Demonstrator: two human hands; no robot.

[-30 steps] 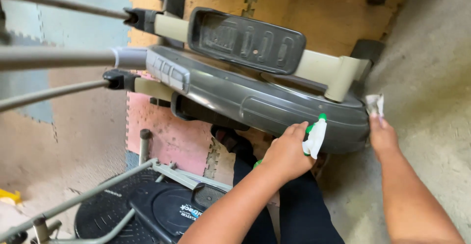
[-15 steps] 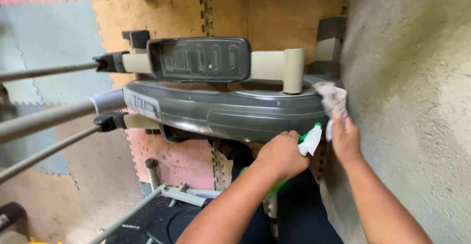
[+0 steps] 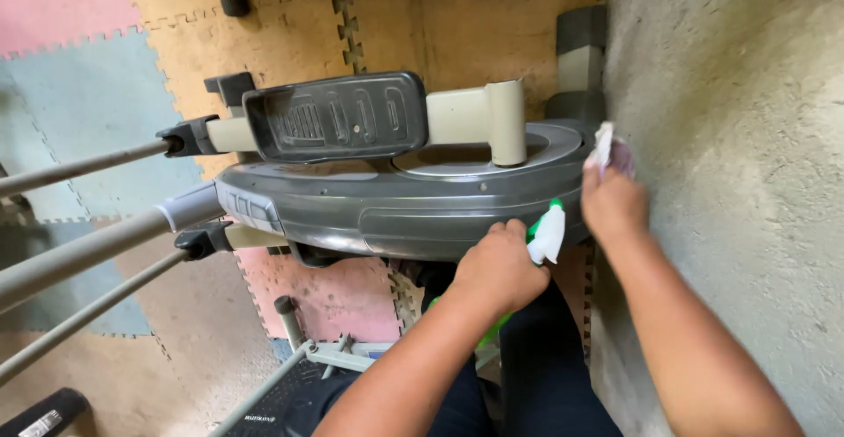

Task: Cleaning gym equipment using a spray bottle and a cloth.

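The left hand (image 3: 499, 265) is closed in a fist around a spray bottle (image 3: 547, 235), fingers clamped on its grip, so that only the white head with its green nozzle shows past the knuckles and a strip of green body shows below the wrist. The bottle sits just in front of the grey flywheel housing (image 3: 413, 204) of an elliptical trainer, near the housing's right end. The right hand (image 3: 615, 204) presses a small pale cloth (image 3: 607, 145) against that right end, fingers curled together over the cloth, close beside the rough concrete wall (image 3: 738, 182). On top of the housing lies a dark ribbed pedal (image 3: 338, 116) on a beige crank arm (image 3: 475, 113). Grey metal bars (image 3: 88, 243) run out from the housing's left end. Beneath and beyond the housing spread interlocking foam floor mats (image 3: 264, 24) in tan, pink and blue.
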